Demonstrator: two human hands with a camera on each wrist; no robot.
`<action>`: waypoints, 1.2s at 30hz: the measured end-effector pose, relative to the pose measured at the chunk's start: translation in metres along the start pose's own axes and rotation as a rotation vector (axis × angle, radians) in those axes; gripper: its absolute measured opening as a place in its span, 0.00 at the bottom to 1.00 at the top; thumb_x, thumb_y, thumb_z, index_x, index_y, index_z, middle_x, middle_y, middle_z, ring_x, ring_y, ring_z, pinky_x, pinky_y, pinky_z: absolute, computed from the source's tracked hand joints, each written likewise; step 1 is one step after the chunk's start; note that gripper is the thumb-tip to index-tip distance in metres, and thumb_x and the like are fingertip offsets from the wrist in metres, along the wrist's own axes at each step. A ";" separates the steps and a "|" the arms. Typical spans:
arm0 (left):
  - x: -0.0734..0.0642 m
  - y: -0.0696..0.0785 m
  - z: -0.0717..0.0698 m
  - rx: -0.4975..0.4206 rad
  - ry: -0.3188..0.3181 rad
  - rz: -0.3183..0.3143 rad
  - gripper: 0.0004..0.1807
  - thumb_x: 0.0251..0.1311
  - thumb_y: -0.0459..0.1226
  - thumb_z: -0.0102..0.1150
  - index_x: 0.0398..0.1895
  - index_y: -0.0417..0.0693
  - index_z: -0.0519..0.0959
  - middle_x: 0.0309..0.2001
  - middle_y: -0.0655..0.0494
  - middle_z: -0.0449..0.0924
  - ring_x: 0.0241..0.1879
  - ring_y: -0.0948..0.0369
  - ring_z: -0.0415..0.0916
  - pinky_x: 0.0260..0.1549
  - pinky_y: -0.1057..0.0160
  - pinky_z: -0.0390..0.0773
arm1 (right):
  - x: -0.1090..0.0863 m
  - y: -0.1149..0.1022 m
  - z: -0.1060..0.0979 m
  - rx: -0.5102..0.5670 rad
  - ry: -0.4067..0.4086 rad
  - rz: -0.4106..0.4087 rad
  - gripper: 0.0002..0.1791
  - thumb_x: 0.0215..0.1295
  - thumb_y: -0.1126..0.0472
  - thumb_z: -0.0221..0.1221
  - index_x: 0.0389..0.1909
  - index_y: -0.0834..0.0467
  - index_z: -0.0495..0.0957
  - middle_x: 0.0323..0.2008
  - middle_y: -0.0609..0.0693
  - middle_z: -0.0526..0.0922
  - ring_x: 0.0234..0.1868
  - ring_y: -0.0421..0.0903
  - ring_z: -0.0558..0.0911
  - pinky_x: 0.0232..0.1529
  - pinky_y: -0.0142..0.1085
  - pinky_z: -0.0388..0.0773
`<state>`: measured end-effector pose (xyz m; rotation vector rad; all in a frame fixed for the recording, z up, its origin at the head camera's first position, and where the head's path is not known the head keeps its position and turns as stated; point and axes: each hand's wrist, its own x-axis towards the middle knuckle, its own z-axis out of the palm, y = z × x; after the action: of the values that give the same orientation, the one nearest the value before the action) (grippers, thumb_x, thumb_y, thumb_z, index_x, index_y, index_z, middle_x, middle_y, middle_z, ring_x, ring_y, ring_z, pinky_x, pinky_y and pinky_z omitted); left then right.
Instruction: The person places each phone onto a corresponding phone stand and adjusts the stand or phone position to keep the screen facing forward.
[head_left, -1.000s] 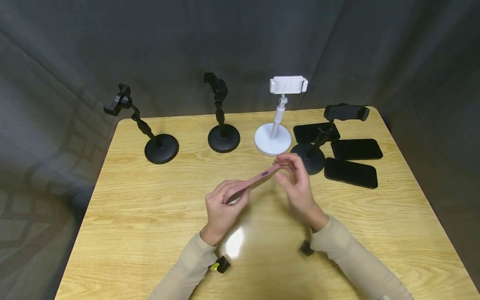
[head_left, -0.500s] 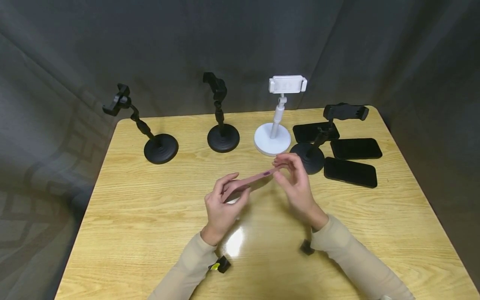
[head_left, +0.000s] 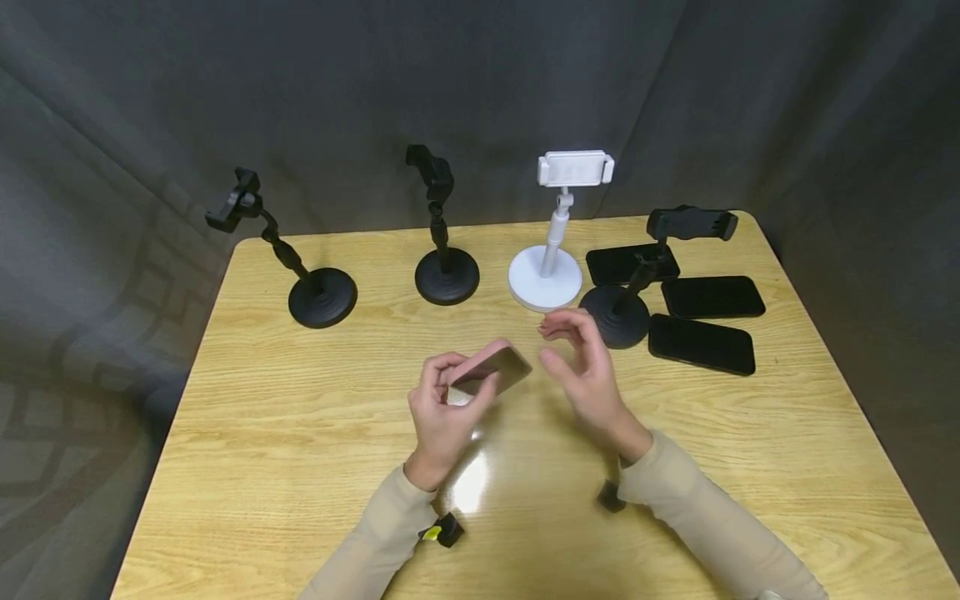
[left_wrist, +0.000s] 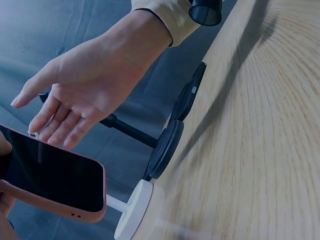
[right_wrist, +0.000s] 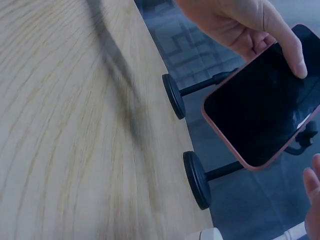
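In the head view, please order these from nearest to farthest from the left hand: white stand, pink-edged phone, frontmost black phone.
1. Pink-edged phone: held in the left hand.
2. White stand: behind, toward the right.
3. Frontmost black phone: lying flat, far right.

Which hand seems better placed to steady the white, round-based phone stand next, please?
Probably the right hand, free and nearer the white stand; the left hand grips the pink-edged, black-screened phone.
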<state>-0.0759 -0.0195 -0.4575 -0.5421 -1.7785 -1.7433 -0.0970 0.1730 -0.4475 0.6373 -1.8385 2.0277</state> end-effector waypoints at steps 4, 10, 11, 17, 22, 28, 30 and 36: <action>0.001 0.001 0.001 0.006 0.027 -0.005 0.18 0.45 0.18 0.71 0.37 0.24 0.72 0.27 0.36 0.85 0.31 0.60 0.85 0.35 0.70 0.86 | 0.000 -0.001 0.003 -0.002 -0.019 -0.031 0.27 0.66 0.72 0.61 0.58 0.83 0.63 0.54 0.52 0.75 0.56 0.45 0.77 0.62 0.35 0.75; 0.004 0.002 0.006 0.014 0.052 0.014 0.18 0.46 0.21 0.71 0.35 0.25 0.70 0.26 0.36 0.84 0.30 0.56 0.84 0.35 0.71 0.85 | 0.000 -0.002 0.012 -0.053 -0.064 -0.101 0.32 0.67 0.62 0.67 0.58 0.82 0.64 0.55 0.55 0.76 0.59 0.45 0.77 0.66 0.37 0.74; 0.004 0.001 0.007 0.015 0.055 0.018 0.18 0.46 0.21 0.71 0.35 0.24 0.70 0.26 0.36 0.84 0.29 0.56 0.84 0.35 0.71 0.85 | 0.000 -0.002 0.014 -0.066 -0.070 -0.112 0.34 0.68 0.59 0.67 0.59 0.81 0.65 0.56 0.57 0.76 0.60 0.45 0.77 0.67 0.38 0.74; 0.003 -0.001 0.010 -0.002 0.077 0.023 0.17 0.47 0.21 0.71 0.34 0.24 0.70 0.29 0.33 0.85 0.32 0.59 0.85 0.37 0.71 0.85 | -0.001 -0.006 0.023 -0.168 -0.122 -0.121 0.41 0.67 0.55 0.69 0.70 0.75 0.63 0.63 0.71 0.75 0.68 0.48 0.75 0.74 0.43 0.68; 0.003 -0.002 0.013 -0.049 0.083 0.018 0.17 0.53 0.24 0.73 0.33 0.24 0.70 0.34 0.30 0.85 0.36 0.55 0.88 0.42 0.68 0.86 | -0.002 -0.008 0.032 -0.245 -0.127 -0.167 0.47 0.68 0.46 0.67 0.72 0.76 0.60 0.67 0.71 0.72 0.72 0.51 0.72 0.76 0.44 0.65; 0.002 -0.003 0.015 -0.058 0.074 0.035 0.17 0.47 0.19 0.72 0.33 0.27 0.70 0.34 0.30 0.85 0.39 0.62 0.87 0.42 0.67 0.86 | -0.002 -0.010 0.039 -0.259 -0.121 -0.164 0.53 0.68 0.41 0.66 0.73 0.79 0.57 0.71 0.70 0.69 0.75 0.55 0.68 0.78 0.47 0.62; 0.001 -0.004 0.015 -0.054 0.071 0.035 0.17 0.47 0.19 0.71 0.33 0.27 0.70 0.34 0.31 0.85 0.39 0.62 0.87 0.42 0.67 0.86 | -0.002 -0.010 0.041 -0.265 -0.114 -0.155 0.54 0.68 0.39 0.65 0.73 0.78 0.57 0.71 0.70 0.69 0.75 0.56 0.68 0.78 0.47 0.61; 0.000 -0.005 0.017 -0.040 0.073 0.034 0.17 0.48 0.20 0.72 0.32 0.29 0.70 0.33 0.31 0.85 0.39 0.61 0.88 0.41 0.67 0.86 | -0.003 -0.010 0.044 -0.281 -0.090 -0.165 0.53 0.67 0.39 0.66 0.74 0.75 0.58 0.70 0.69 0.71 0.74 0.56 0.70 0.78 0.46 0.63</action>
<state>-0.0818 -0.0027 -0.4610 -0.5153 -1.6784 -1.7568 -0.0848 0.1310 -0.4379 0.7794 -2.0005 1.6224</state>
